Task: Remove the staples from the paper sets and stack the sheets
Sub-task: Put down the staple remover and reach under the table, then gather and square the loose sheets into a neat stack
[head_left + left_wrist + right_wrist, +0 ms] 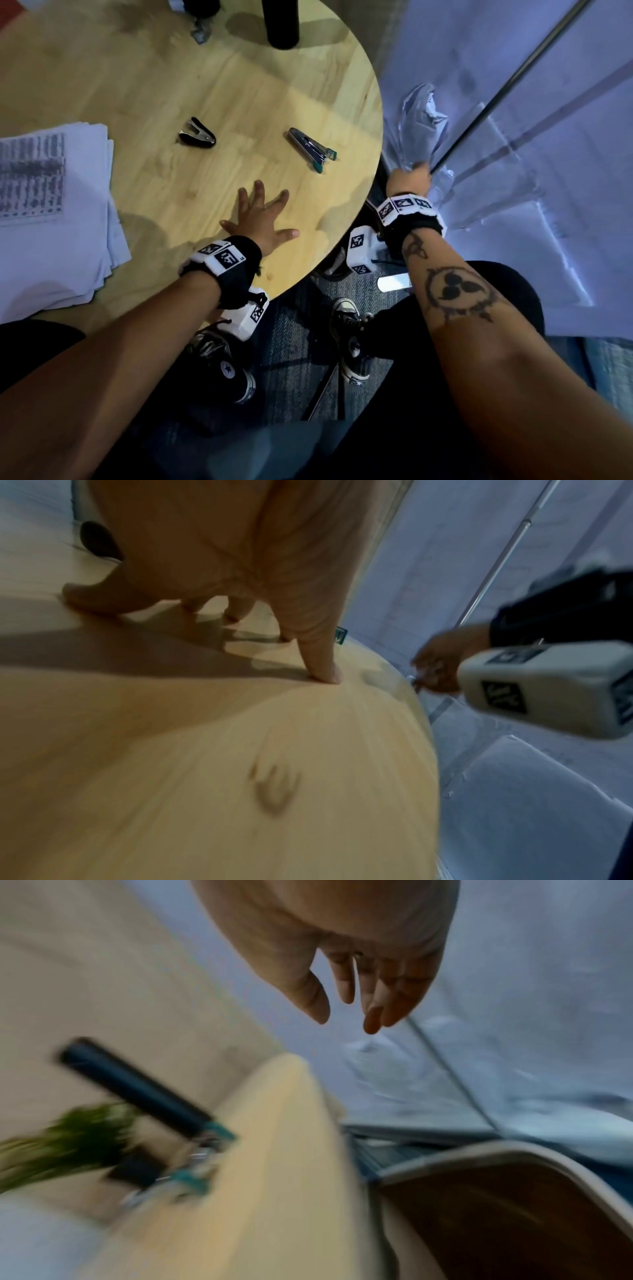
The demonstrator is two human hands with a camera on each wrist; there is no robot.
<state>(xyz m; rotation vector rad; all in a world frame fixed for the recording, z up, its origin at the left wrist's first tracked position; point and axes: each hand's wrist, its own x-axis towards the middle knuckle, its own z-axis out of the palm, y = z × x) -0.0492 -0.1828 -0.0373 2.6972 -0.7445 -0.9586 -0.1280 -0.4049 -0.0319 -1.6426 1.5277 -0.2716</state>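
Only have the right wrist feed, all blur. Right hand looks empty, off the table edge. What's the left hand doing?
Observer: The left hand lies spread on the wooden table, fingers straight, holding nothing.
Operator: Staple remover?
Observer: The staple remover lies on the table beyond the left hand, untouched, with the stapler apart to its right.
Operator: Papers?
Observer: A stack of sheets sits at the table's left side; the top sheet is printed.
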